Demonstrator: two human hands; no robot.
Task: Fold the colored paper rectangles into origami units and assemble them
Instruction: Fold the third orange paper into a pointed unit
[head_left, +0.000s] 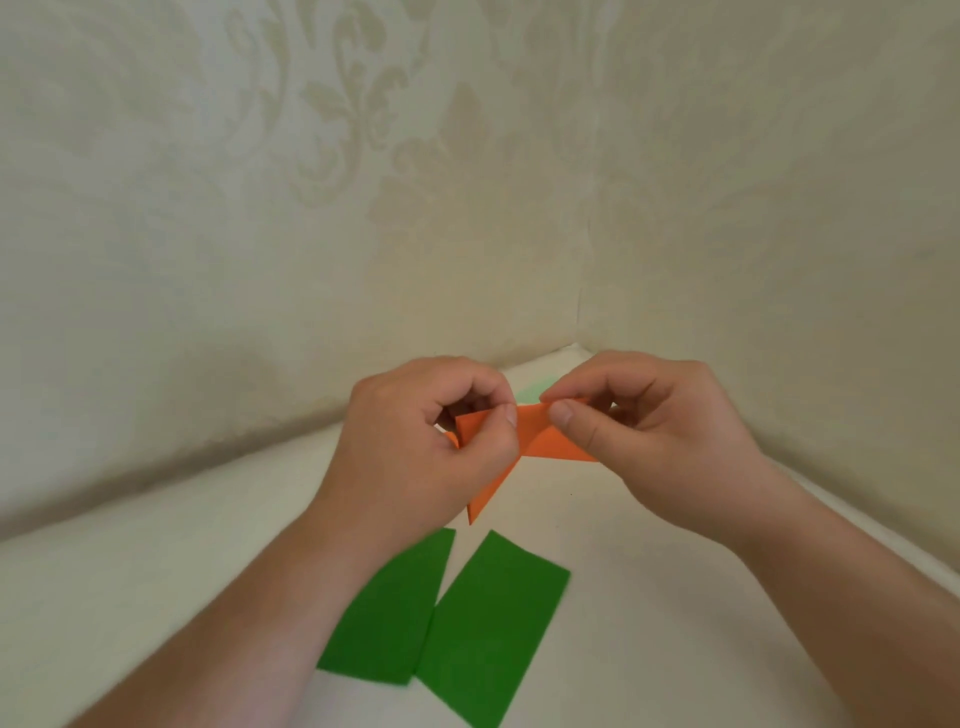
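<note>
Seen from above, two bare hands work over a pale table pushed into a corner of patterned wallpaper. The left hand (441, 436) and the right hand (639, 421) hold folded orange paper (545, 441) in the air, above the table's far corner. The left thumb and fingers are clamped on one end of it; the right thumb and forefinger pinch the other end. The orange paper shows several creases and pointed flaps, and it may be two units being slotted together, though where one piece ends and another begins cannot be told.

Nearer the viewer, two green rectangles (488, 629) lie flat on the table, side by side and touching along one edge, not yet folded. A pale green scrap (532, 389) peeks out behind the hands by the far corner.

The work looks partway done: orange folded, green still to fold, assembly unfinished.
</note>
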